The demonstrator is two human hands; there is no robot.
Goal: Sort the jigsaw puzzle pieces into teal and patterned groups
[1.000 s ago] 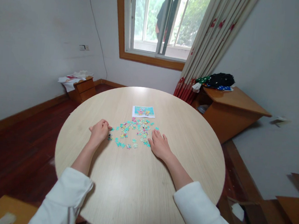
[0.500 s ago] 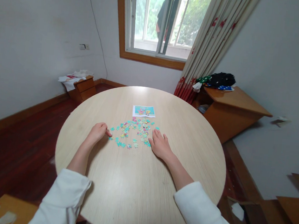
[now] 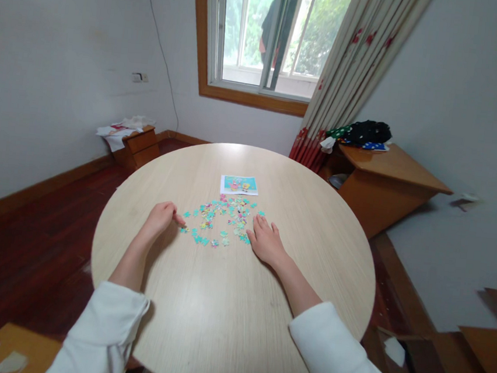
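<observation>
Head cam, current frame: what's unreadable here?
Head view only.
- left hand: curled; its own fingers hide whether the grip pinches a piece.
- right hand: flat; the palm hides anything beneath.
- puzzle pieces: too small to tell prints or which are joined.
- picture card: too small to read.
- table: near rim cut off by the sleeves and the bottom edge.

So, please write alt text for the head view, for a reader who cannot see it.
Two hands rest on a round pale table beside scattered, mostly turquoise puzzle pieces: the left hand curled, a fingertip at the pile's left edge, the right hand flat at its right edge. A small printed picture lies just beyond the pieces.
</observation>
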